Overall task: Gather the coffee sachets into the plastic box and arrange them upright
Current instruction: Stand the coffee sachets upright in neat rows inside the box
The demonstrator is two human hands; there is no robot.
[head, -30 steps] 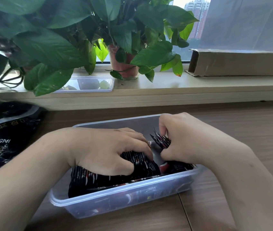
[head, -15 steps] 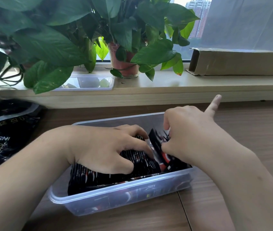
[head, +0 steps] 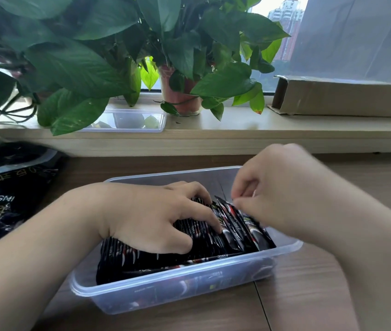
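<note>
Head view: black sachets (head: 237,225) sit in the box (head: 165,290), packed on edge in a row. The left hand (head: 151,216) clasps the row, fingers arched over it. At the box's right end a few sachets lean, tops just under the blurred right hand (head: 285,194), the nearer one; I cannot tell whether it pinches them. Left of the box, a bag (head: 3,211) reads "INSTAN"; the sachet print is unreadable.

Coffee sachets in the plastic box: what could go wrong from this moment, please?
1. The coffee sachets at the right end lean instead of standing upright; if the left hand, which holds the row, lets go, the row may topple toward the unfilled far side.
2. The right hand is blurred, so its grip on the sachet tops is unclear; one may slip.
3. The plastic box may slide on the table.
</note>
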